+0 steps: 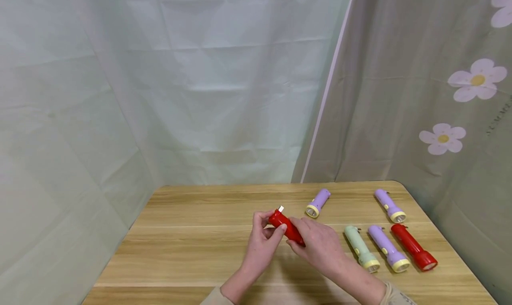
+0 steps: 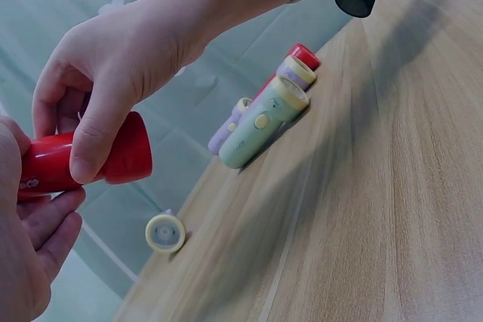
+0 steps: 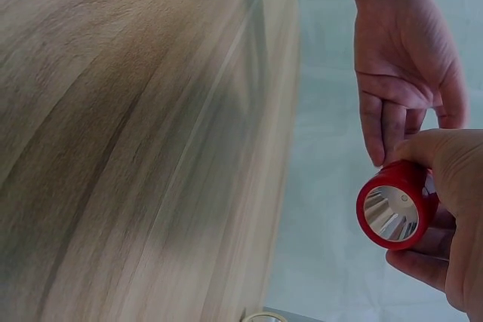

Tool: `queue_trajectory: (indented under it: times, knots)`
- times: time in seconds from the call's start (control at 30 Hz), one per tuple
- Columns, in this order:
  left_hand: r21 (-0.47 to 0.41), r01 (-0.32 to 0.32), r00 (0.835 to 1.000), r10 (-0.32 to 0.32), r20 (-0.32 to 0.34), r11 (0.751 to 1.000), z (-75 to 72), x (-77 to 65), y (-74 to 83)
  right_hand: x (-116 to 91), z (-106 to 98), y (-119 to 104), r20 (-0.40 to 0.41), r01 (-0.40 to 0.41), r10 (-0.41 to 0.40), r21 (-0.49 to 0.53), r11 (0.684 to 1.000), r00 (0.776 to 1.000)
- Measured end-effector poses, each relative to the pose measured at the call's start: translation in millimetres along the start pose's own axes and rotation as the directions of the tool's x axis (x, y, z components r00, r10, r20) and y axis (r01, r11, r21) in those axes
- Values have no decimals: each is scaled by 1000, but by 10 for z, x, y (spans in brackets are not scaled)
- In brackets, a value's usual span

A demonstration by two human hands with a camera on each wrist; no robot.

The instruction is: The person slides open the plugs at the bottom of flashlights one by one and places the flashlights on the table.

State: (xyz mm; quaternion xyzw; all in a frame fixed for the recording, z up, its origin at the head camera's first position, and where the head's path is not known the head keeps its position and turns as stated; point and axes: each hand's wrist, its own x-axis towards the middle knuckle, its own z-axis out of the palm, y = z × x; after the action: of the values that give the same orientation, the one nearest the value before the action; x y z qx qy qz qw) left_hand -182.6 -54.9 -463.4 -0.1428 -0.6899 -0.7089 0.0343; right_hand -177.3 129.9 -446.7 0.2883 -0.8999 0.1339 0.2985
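Above the wooden table, both hands hold a red flashlight (image 1: pixel 285 225), its tail tilted up toward the far left. A small pale, shiny piece (image 1: pixel 281 209) sticks out of its tail end. My left hand (image 1: pixel 258 247) pinches the tail part between thumb and fingers. Around the wider head end, my right hand (image 1: pixel 322 246) curls its fingers, with the thumb along the body in the left wrist view. The reflector (image 3: pixel 390 214) inside the red head faces the right wrist camera. Much of the head is hidden by the right hand in the head view.
A purple flashlight (image 1: pixel 320 201) lies beyond the right hand. To the right lie a green flashlight (image 1: pixel 360 246), a purple flashlight (image 1: pixel 385 245) and another red flashlight (image 1: pixel 412 244) in a row, with one more purple flashlight (image 1: pixel 387 202) behind them. Curtains (image 1: pixel 240 96) hang behind the table (image 1: pixel 180 238).
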Motion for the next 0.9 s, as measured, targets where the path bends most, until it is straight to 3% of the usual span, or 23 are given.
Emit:
queue_trajectory:
  times: [0.9]
  knots:
    - [24,12,1000,-12,5,1000,3,-7,17,-19,8,2,7,-4,4,-19,1000,1000]
